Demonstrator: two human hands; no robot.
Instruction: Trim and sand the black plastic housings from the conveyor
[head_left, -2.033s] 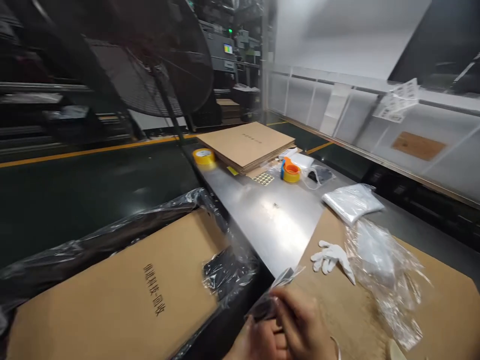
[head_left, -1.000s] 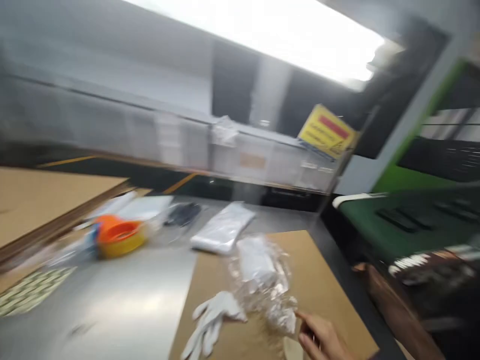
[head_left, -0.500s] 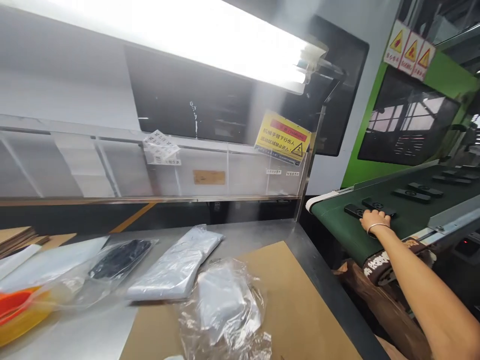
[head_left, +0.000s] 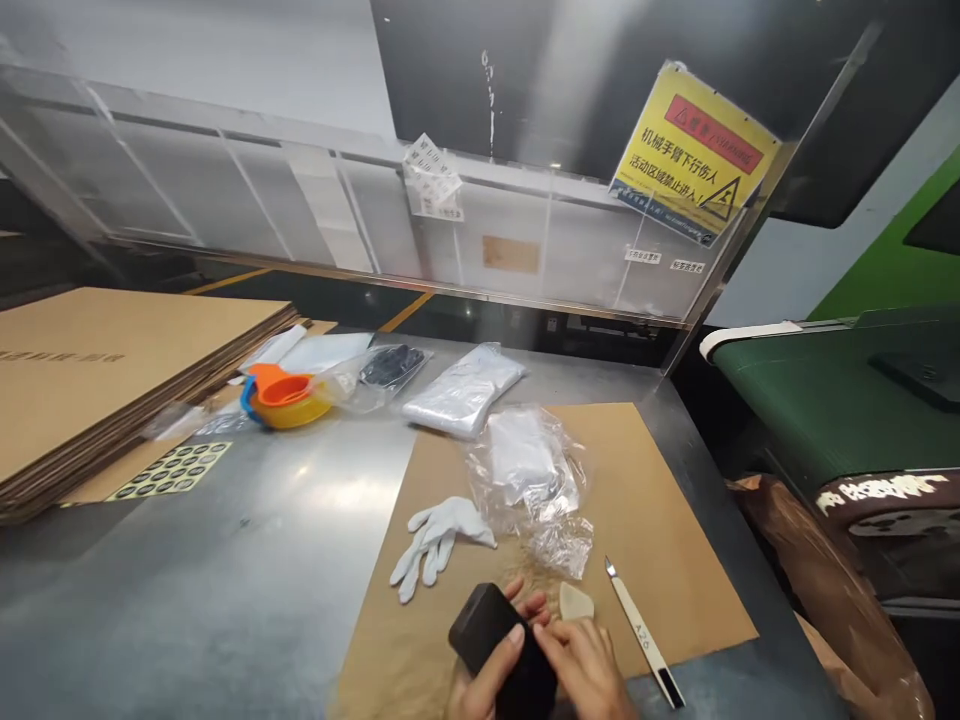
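Back from the conveyor, the right hand and left hand now grip a black part over the table.

Black part — white glove.

I see a matte black part, flat and round-cornered, tilted between my hands: my left hand grips its near side from below, my right hand touches its right edge.
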